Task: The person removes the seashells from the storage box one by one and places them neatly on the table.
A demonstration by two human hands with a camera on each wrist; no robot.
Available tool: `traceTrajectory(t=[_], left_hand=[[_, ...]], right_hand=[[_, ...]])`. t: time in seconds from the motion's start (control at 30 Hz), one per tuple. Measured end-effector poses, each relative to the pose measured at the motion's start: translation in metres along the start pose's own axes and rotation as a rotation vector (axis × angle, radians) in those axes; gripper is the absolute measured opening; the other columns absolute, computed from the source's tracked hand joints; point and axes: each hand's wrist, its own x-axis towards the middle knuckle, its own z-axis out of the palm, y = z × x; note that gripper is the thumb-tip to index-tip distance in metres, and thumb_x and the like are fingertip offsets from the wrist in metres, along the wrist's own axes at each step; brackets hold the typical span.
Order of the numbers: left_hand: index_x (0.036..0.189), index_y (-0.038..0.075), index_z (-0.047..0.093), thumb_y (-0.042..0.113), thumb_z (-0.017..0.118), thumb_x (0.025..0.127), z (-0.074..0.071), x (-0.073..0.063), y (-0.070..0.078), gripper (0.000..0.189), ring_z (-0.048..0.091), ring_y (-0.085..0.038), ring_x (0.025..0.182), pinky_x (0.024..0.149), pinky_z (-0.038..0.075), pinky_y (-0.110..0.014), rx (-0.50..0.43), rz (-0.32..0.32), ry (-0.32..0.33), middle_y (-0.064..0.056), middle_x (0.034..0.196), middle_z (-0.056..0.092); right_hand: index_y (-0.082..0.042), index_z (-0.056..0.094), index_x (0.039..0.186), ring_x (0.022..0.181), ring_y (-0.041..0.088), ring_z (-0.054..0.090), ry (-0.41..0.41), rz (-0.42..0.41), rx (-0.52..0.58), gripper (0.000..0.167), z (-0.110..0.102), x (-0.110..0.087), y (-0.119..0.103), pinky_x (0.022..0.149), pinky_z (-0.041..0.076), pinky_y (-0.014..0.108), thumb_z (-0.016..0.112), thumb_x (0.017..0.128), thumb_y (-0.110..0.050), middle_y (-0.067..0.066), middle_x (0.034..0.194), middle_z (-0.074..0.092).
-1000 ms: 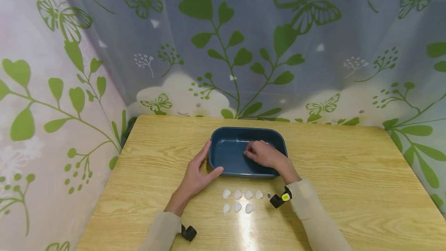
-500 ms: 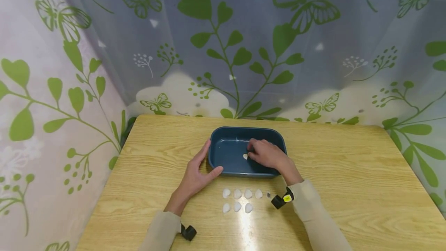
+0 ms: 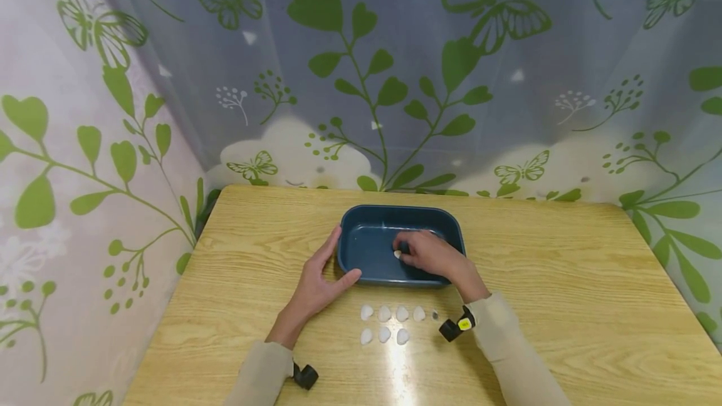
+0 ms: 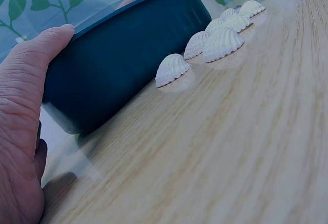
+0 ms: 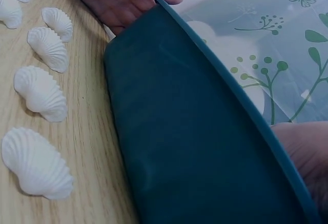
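Observation:
A deep blue rectangular basin [image 3: 366, 259] stands on the wooden table. My left hand [image 3: 316, 284] spans its left end, fingers straight along the side and thumb at the front rim. Inside the basin, my right hand [image 3: 431, 254] pinches a small off-white seashell [image 3: 397, 254] between thumb and fingertips, low over the floor. Several white ribbed seashells [image 4: 224, 43] lie in two rows in front of the basin, the back row longer than the front one. In the right wrist view the basin's wall hides most of the right hand.
A small dark spot or piece [image 3: 435, 315] lies at the right end of the back shell row, beside the black right wrist camera [image 3: 450, 329]. The left wrist camera [image 3: 306, 377] hangs close above the table [image 3: 564, 268]. A patterned curtain [image 3: 395, 80] borders the table behind and at left.
The right hand drew back slightly, baring the seashell on the basin's floor, then came forward and left again with its fingertips on it. The left hand, basin and shell rows stayed put.

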Motion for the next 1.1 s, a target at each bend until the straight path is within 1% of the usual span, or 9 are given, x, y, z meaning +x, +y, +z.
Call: traceTrajectory(t=[0.1,0.2,0.5,0.63,0.77,0.87,0.93,1.03,1.1], left_hand=[[0.168,0.025,0.024,0.025,0.081,0.093,-0.001,0.000,-0.001,0.094,0.023,-0.016,0.158,0.127,0.024,-0.050,-0.003,-0.003,-0.005,0.001,0.172,0.026],[0.168,0.026,0.023,0.028,0.081,0.094,-0.001,0.000,-0.001,0.094,0.023,-0.017,0.158,0.127,0.024,-0.051,-0.010,0.000,-0.006,0.002,0.172,0.025],[0.168,0.025,0.022,0.028,0.081,0.094,-0.001,0.000,-0.002,0.094,0.023,-0.016,0.158,0.127,0.025,-0.050,0.006,0.009,-0.004,-0.002,0.172,0.025],[0.168,0.026,0.023,0.027,0.081,0.093,-0.001,-0.001,-0.002,0.095,0.023,-0.017,0.158,0.127,0.025,-0.051,-0.002,0.008,-0.004,-0.002,0.172,0.026],[0.168,0.022,0.024,0.021,0.082,0.092,-0.001,-0.001,0.000,0.096,0.023,-0.019,0.158,0.127,0.024,-0.053,-0.017,0.000,0.000,-0.005,0.172,0.026],[0.167,0.014,0.025,0.014,0.082,0.091,-0.001,-0.001,0.007,0.095,0.023,-0.025,0.159,0.127,0.023,-0.057,-0.035,-0.004,0.005,-0.011,0.171,0.026],[0.166,0.009,0.026,0.011,0.081,0.091,-0.002,-0.002,0.017,0.094,0.023,-0.028,0.158,0.126,0.022,-0.058,-0.045,-0.008,0.005,-0.015,0.171,0.026],[0.165,0.004,0.027,0.012,0.081,0.091,-0.006,-0.003,0.034,0.092,0.024,-0.032,0.158,0.126,0.024,-0.057,-0.050,-0.007,0.003,-0.018,0.170,0.027],[0.165,0.003,0.027,0.014,0.081,0.092,-0.007,-0.003,0.040,0.091,0.026,-0.033,0.157,0.126,0.025,-0.055,-0.048,0.006,0.004,-0.019,0.169,0.028]], right_hand=[[-0.009,0.072,0.113,0.063,0.008,0.050,0.008,-0.001,-0.014,0.013,0.001,-0.001,0.000,0.062,0.045,0.027,0.072,0.100,-0.012,-0.006,0.078,0.061],[-0.009,0.071,0.111,0.063,0.007,0.051,0.010,0.000,-0.031,0.011,0.003,-0.001,0.000,0.062,0.046,0.027,0.071,0.101,-0.014,-0.006,0.078,0.062],[-0.006,0.070,0.108,0.063,0.005,0.051,0.036,-0.012,-0.053,0.009,0.006,-0.004,0.002,0.060,0.047,0.026,0.070,0.102,-0.012,-0.003,0.080,0.064],[-0.005,0.069,0.109,0.065,0.004,0.053,0.043,-0.012,-0.048,0.010,0.008,-0.007,0.003,0.061,0.048,0.026,0.069,0.102,-0.012,0.001,0.088,0.069],[-0.005,0.069,0.110,0.067,0.005,0.054,0.029,0.019,-0.043,0.011,0.007,-0.009,0.000,0.064,0.050,0.027,0.068,0.103,-0.013,0.003,0.095,0.072],[-0.005,0.069,0.111,0.068,0.005,0.055,0.026,0.024,-0.052,0.010,0.006,-0.010,-0.002,0.065,0.051,0.028,0.067,0.104,-0.012,0.005,0.098,0.072],[-0.005,0.069,0.111,0.068,0.005,0.055,0.030,0.015,-0.058,0.010,0.006,-0.010,-0.001,0.066,0.052,0.028,0.066,0.104,-0.011,0.005,0.100,0.073],[-0.004,0.069,0.111,0.067,0.005,0.055,0.036,0.002,-0.063,0.010,0.006,-0.010,-0.001,0.064,0.051,0.027,0.066,0.104,-0.010,0.006,0.100,0.073],[-0.004,0.069,0.113,0.065,0.005,0.053,0.030,0.008,-0.058,0.012,0.006,-0.010,0.000,0.062,0.049,0.026,0.066,0.103,-0.010,0.005,0.096,0.072]])
